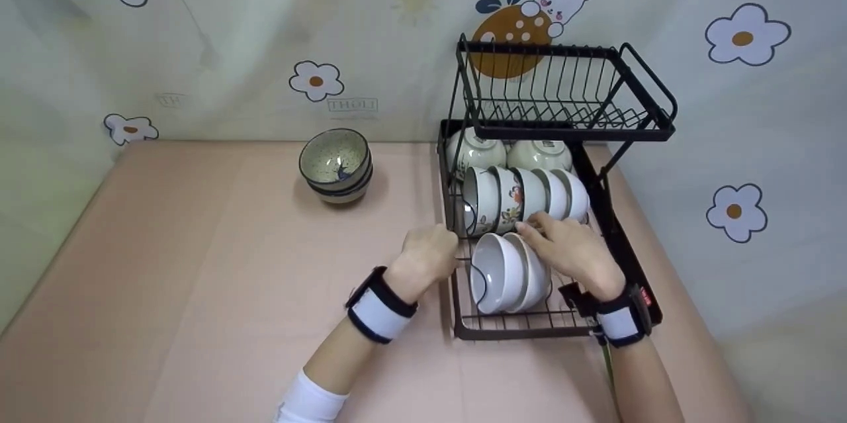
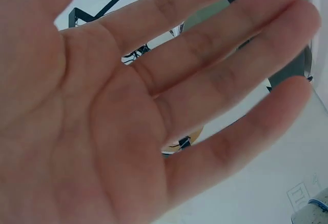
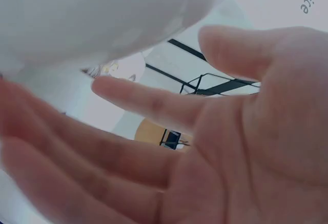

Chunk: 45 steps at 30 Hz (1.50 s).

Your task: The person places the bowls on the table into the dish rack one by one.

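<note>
Rack (image 1: 599, 201) first: lower tier is being filled with bowls on edge. Two white bowls (image 1: 506, 272) sit at its front, apparently just being settled. Right hand (image 1: 572, 251) rests flat-fingered on them; left hand (image 1: 427, 257) hovers open, nothing held. Stacked bowls (image 1: 335, 165) probably get fetched next.

A pale pink bench (image 1: 198, 277) carries a stack of speckled bowls (image 1: 335, 165) at the back and, just to their right, a black wire dish rack (image 1: 529, 324).

Right wrist view: white bowl (image 3: 102, 14) blurred, cut off.
</note>
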Motion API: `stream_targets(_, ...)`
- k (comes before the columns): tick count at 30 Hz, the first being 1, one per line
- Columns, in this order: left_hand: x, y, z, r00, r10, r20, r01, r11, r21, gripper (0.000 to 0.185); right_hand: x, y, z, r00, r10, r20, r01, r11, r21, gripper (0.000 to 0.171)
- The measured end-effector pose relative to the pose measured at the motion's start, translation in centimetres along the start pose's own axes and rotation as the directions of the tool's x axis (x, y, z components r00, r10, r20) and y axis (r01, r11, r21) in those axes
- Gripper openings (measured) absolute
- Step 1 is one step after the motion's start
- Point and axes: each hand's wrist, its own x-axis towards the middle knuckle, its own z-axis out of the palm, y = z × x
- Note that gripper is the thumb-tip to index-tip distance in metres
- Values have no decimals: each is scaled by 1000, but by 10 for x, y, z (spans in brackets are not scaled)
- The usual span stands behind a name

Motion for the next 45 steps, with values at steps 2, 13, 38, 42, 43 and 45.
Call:
stream_targets(2, 0, -3, -3, 1000, 4, -16, -5, 1000, -18, 24, 1, 1, -1, 998, 4, -58, -4, 1000, -3, 45)
stream_targets(13, 7, -43, -16, 951, -73, -300, 96, 994, 60, 38, 1, 4, -4, 966, -15, -258, 11, 1000, -17, 34)
stream_targets(38, 34, -143, 4, 802, -260, -537, 210, 966, -154, 35, 2, 6, -5, 969, 12, -246, -9, 1000, 13, 30)
stream_targets(42, 35, -150, 10, 809, -260, -528, 206, 965, -160, 23, 2, 6, -4, 966, 6, -258, -3, 1000, 10, 29)
stream_targets(43, 36, -152, 11, 808, -261, -528, 202, 965, -168, 21, 1, 6, -4, 965, 3, -261, 0, 1000, 9, 29)
stream_targets(45, 37, -154, 14, 803, -256, -538, 190, 966, -176, 17, 2, 5, -4, 964, -1, -266, 4, 1000, 8, 29)
